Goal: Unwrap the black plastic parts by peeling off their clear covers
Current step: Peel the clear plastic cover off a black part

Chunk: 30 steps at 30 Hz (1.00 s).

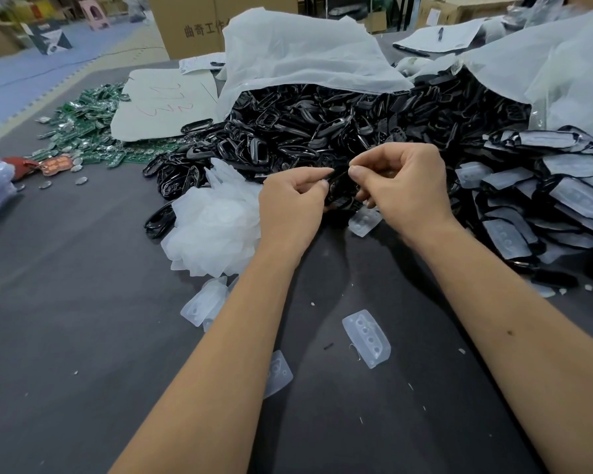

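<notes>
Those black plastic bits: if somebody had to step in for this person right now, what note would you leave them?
Left hand and right hand: both pinch one black part between them, above the grey table; whether its cover is coming off is hard to tell.
Unwrapped black parts spill from the white bag behind the hands.
Still covered: the stack of wrapped parts on the right.
Peeled clear covers lie loose near the forearms, with a crumpled heap of clear film on the left.
Left to do: finish this part, then work through the right stack.
</notes>
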{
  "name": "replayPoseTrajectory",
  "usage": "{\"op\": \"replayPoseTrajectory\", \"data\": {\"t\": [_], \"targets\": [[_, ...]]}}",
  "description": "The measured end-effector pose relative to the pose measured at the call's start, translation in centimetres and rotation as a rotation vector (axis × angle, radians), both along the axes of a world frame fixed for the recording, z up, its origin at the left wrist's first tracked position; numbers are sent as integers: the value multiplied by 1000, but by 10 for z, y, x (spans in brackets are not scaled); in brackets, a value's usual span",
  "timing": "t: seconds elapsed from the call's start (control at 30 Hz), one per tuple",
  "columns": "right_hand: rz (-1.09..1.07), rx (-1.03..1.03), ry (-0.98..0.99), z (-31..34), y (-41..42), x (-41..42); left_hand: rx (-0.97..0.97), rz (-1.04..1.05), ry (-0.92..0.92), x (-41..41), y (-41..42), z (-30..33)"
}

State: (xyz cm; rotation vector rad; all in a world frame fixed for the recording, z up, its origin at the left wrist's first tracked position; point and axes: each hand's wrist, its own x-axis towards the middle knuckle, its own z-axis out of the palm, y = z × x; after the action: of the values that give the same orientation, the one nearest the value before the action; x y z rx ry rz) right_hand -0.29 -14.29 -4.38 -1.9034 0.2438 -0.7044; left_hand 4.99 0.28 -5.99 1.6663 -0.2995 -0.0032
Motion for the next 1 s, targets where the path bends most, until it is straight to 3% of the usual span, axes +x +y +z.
{"op": "replayPoseTrajectory", "data": {"t": [0.2, 0.83, 1.0], "targets": [[-99, 9, -17, -1, 1, 1, -19, -17, 33, 0, 0, 1], [-137, -69, 3, -3, 7, 1, -149, -89, 49, -2, 4, 0], [94, 365, 99, -1, 6, 1, -227, -123, 123, -1, 6, 4]]}}
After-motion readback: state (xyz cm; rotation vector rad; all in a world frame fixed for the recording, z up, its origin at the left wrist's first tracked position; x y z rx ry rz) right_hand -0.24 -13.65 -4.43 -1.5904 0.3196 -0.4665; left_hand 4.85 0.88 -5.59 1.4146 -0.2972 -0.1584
